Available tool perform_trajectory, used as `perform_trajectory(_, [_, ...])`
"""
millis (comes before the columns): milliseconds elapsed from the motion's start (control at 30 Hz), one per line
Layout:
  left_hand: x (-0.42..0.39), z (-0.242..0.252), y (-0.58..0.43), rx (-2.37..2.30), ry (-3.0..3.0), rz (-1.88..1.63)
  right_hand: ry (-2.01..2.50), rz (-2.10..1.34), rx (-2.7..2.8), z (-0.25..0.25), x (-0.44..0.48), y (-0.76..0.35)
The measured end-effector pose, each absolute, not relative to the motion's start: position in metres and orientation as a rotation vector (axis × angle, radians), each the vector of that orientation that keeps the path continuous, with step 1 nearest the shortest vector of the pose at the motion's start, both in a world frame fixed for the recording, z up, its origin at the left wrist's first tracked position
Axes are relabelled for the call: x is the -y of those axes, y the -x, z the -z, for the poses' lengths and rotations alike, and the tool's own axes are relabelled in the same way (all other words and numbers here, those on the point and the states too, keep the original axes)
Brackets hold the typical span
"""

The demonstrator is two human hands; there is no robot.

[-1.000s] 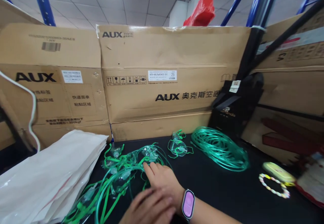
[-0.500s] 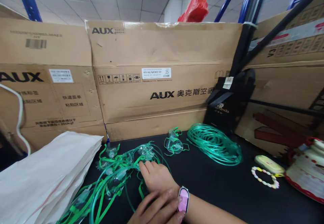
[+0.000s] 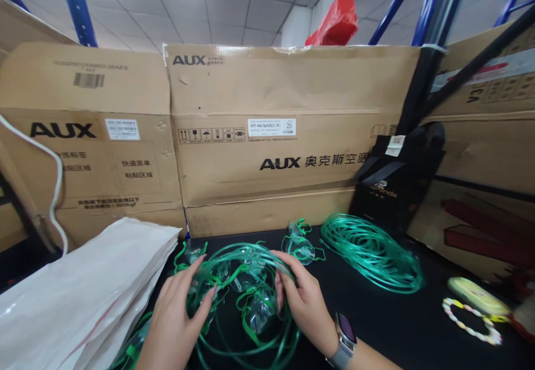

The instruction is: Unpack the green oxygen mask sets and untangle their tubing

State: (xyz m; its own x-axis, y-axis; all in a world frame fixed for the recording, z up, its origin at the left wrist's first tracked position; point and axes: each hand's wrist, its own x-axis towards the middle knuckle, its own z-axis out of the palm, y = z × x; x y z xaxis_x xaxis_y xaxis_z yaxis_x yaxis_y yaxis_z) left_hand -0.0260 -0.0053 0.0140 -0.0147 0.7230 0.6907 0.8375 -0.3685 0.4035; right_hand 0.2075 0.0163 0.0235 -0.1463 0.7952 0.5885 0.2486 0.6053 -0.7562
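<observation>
Loops of green tubing lie around several clear masks with green straps at the front of the black table. My right hand grips the tubing at the right side of the loops, fingers bent round it. At the left side of the loops is my left hand, its thumb and fingers spread apart beside the tubing. Further back lies one separate mask, and to its right a large coil of green tubing.
White plastic bags lie at the left. Cardboard boxes stand across the back, with a black bag at the right. A yellow-green case and a bead bracelet rest at the right.
My hands have come apart, the left moving left and the right now holding tubing. The loops have been raised and spread round the masks. The view has shifted left.
</observation>
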Motion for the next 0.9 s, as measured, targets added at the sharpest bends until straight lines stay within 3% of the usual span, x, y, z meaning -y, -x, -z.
perform_trajectory(267, [0.010, -0.033, 0.017, 2.258, 2.301, 2.014, 0.858, 0.145, 2.154, -0.024, -0.012, -0.210])
perform_trajectory(400, [0.015, -0.037, 0.016, 2.605, 2.071, 2.252, 0.880, 0.524, 2.200, -0.026, -0.013, -0.207])
perform_trajectory(667, [0.013, -0.043, 0.030, 2.209, 1.664, 2.741, 1.070, 0.794, 2.166, -0.037, -0.014, -0.208])
perform_trajectory(900, [0.014, -0.049, 0.034, 2.075, 1.658, 2.843, 1.143, 0.772, 2.110, -0.044, -0.015, -0.212])
